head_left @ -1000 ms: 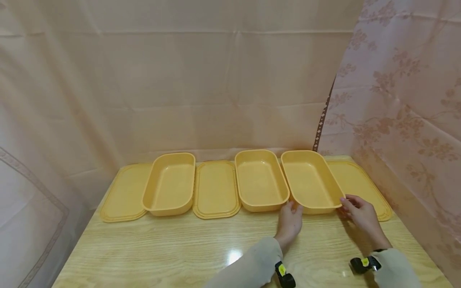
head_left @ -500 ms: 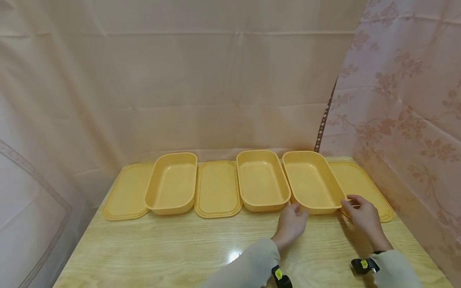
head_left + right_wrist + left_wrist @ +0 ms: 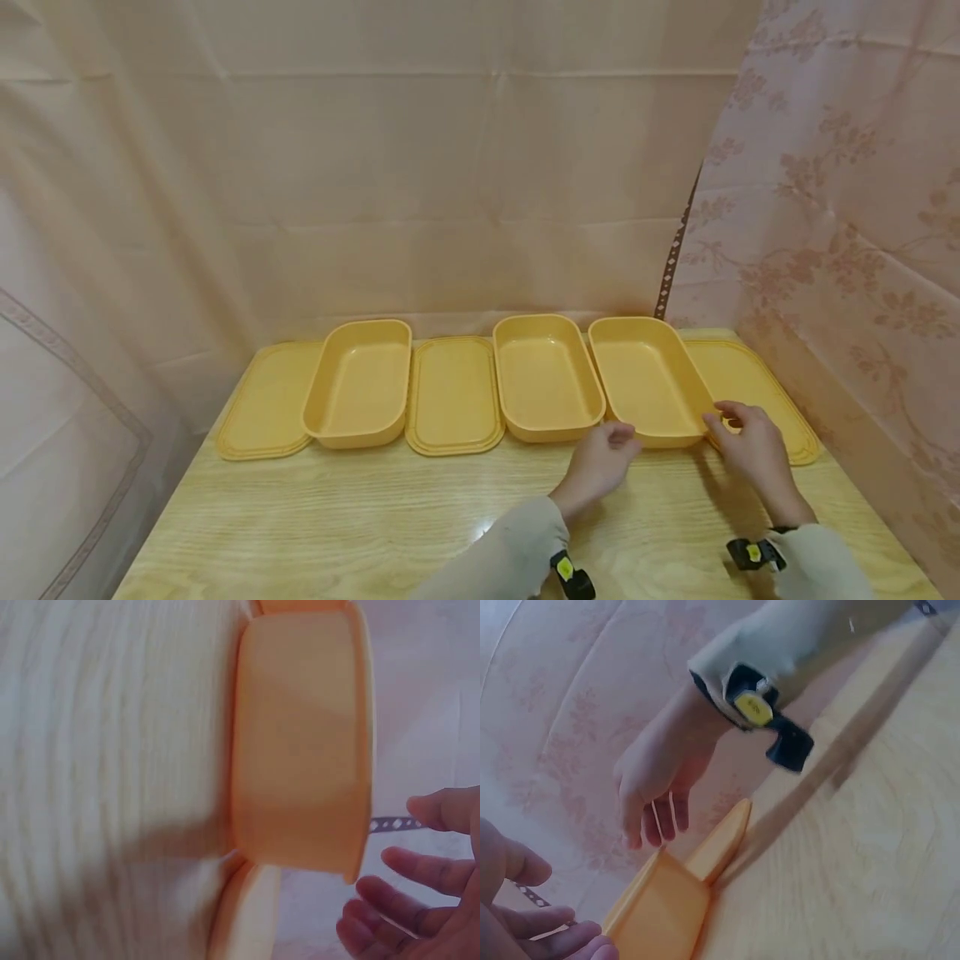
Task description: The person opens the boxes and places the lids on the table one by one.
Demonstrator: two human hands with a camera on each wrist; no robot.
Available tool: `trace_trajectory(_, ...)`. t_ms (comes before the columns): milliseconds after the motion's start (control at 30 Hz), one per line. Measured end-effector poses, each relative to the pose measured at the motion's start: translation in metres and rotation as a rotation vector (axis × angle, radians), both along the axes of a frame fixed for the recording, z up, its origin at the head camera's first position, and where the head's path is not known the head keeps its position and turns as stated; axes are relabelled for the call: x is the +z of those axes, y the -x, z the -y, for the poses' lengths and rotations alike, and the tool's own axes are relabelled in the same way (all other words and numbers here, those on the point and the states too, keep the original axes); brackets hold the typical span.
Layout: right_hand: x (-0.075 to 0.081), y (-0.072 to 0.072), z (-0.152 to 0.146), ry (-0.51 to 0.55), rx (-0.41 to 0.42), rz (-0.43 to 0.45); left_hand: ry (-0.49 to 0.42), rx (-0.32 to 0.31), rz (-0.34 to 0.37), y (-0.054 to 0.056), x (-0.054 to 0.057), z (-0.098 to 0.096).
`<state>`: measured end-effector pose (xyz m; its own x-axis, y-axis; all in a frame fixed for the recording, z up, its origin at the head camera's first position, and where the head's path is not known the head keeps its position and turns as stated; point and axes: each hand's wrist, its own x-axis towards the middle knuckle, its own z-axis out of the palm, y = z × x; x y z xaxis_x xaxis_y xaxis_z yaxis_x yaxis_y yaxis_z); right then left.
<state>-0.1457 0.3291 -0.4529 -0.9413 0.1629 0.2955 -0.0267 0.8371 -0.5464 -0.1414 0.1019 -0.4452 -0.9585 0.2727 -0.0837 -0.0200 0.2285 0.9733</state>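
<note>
A yellow rectangular box, open at the top, stands on the right of the row. Just off its near right corner is my right hand; its fingers are loosely bent with a gap to the rim in the right wrist view. My left hand lies in front of the same box's near left corner, fingers relaxed and holding nothing. Whether its fingertips brush the box wall I cannot tell. Partly behind my right hand, a yellow lid lies flat along the right side of the box.
A second yellow box stands close on the left, then a flat lid, a third box and another lid. All are on the wood-grain table. A beige curtain hangs behind, a floral one on the right.
My left hand has drawn back from the near left corner of the right box. My right hand has eased slightly off that box's corner. The boxes and lids stay in place.
</note>
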Motion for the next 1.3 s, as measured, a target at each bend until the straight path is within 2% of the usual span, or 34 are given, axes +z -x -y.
trace_trajectory(133,0.005,0.000,0.006,0.004,0.009,0.006,-0.015,0.008,-0.014,0.003,0.003,0.007)
trace_trajectory(400,0.011,0.002,0.014,0.018,0.056,0.004,0.055,0.035,-0.125,0.016,0.011,0.016)
trace_trajectory(567,0.011,0.004,0.022,0.032,0.070,0.028,0.102,0.050,-0.171,0.021,0.013,0.023)
trace_trajectory(1000,0.017,0.009,0.042,0.021,0.099,0.018,0.208,0.113,-0.250,0.028,0.014,0.047)
trace_trajectory(1133,0.019,0.012,0.048,0.017,0.107,0.001,0.270,0.136,-0.266,0.030,0.014,0.053)
trace_trajectory(1300,0.022,0.016,0.056,0.018,0.125,0.012,0.287,0.133,-0.262,0.034,0.015,0.061)
